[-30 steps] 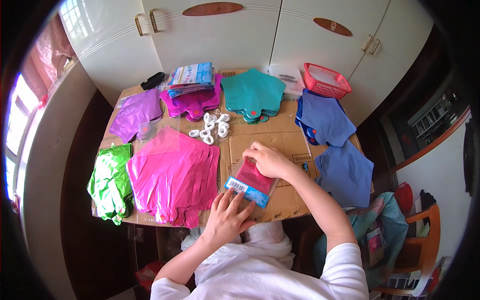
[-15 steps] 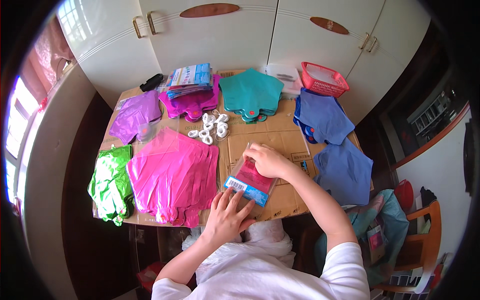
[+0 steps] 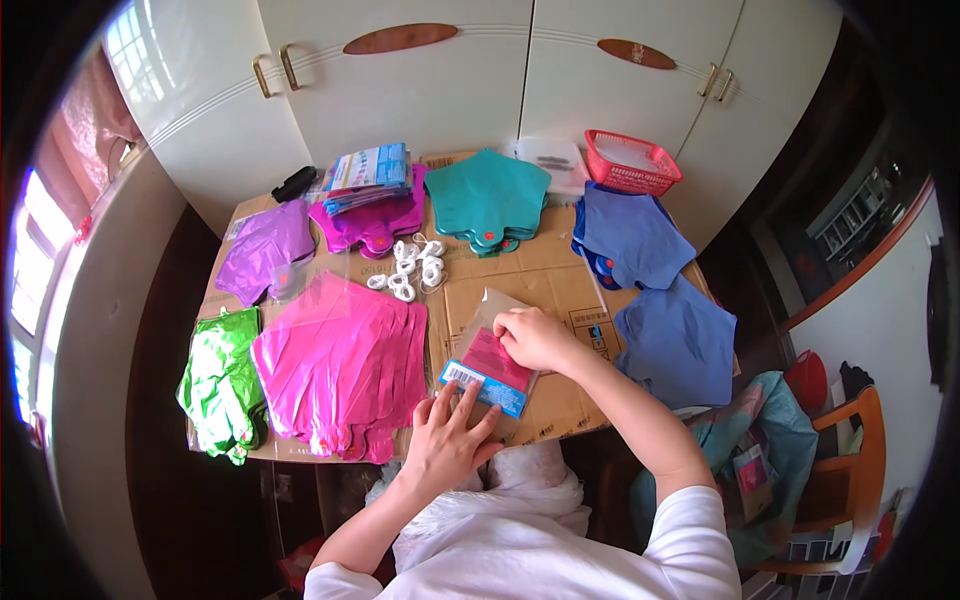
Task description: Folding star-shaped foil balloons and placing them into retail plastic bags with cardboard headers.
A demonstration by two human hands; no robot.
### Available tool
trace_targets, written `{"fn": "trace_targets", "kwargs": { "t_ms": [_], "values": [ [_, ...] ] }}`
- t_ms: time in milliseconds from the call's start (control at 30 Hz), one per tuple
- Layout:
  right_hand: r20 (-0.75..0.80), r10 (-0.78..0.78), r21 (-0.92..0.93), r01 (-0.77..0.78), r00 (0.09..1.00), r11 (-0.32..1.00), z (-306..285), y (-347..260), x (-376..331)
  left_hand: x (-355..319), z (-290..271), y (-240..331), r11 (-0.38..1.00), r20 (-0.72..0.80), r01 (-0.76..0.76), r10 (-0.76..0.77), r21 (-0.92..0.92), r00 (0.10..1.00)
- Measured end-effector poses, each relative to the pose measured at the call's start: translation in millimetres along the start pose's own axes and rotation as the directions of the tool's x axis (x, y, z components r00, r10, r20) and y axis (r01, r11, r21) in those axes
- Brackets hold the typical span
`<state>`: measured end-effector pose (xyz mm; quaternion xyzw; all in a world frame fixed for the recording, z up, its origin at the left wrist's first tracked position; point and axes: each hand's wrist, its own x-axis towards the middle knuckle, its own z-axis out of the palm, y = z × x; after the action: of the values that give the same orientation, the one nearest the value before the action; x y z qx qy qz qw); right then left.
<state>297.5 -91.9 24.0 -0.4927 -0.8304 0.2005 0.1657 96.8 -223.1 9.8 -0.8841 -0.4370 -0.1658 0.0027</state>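
A clear plastic bag (image 3: 486, 306) lies tilted on the cardboard in front of me, with folded pink foil (image 3: 492, 362) and a blue and white card (image 3: 508, 398) inside it. My left hand (image 3: 446, 436) rests on the card end nearest me, its fingers spread. At the bag's right side, my right hand (image 3: 537, 340) is closed, fingers curled down against the plastic over the pink foil; its fingertips are partly hidden. Just left of the bag is a fanned stack of pink star-shaped foil balloons (image 3: 335, 365).
Other foil balloon piles are green (image 3: 220, 365), lilac (image 3: 262, 248), purple (image 3: 375, 232), teal (image 3: 488, 195) and blue (image 3: 635, 235). Blue cards (image 3: 368, 175) top the purple pile. White string coils (image 3: 404, 268) lie mid-table. A red basket (image 3: 634, 180) stands at the back right.
My right hand has slid from the bag's top end down toward the pink foil, uncovering the clear top end. My left hand stays on the card. The whole view has shifted slightly.
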Motion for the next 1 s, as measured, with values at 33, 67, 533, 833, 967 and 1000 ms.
{"fn": "trace_targets", "kwargs": {
  "t_ms": [33, 67, 533, 833, 967, 1000],
  "values": [
    [0.030, 0.024, -0.048, -0.022, 0.999, 0.999, -5.3, -8.0, -2.3, -0.2, 0.0, 0.5, 1.000, 0.003, 0.000, 0.000, 0.006, 1.000],
    [-0.021, -0.030, -0.081, 0.028, 0.999, 0.996, 3.3, -6.6, -3.5, -0.3, -0.6, 0.3, 1.000, 0.013, 0.007, -0.007, -0.003, 1.000],
    [-0.209, -0.311, -0.217, 0.266, 0.927, 0.939, 34.0, 2.1, -0.3, 0.4, -2.2, -4.4, 0.999, 0.121, -0.032, 0.033, -0.015, 0.992],
    [-0.397, 0.282, -0.526, -0.468, 0.874, 0.710, -43.3, 79.9, -33.4, 1.5, 3.6, 13.4, 0.999, 0.006, 0.051, -0.051, 0.014, 0.999],
    [-0.395, 0.195, -0.561, -0.404, 0.898, 0.723, -38.1, 86.5, -33.6, -0.1, 0.5, 12.3, 0.990, -0.046, 0.104, -0.109, -0.095, 0.993],
    [-0.393, 0.163, -0.573, -0.380, 0.905, 0.726, -40.8, 77.6, -33.8, -1.9, -1.1, 10.2, 0.988, -0.092, 0.114, -0.124, -0.106, 0.988]
  ]
}}
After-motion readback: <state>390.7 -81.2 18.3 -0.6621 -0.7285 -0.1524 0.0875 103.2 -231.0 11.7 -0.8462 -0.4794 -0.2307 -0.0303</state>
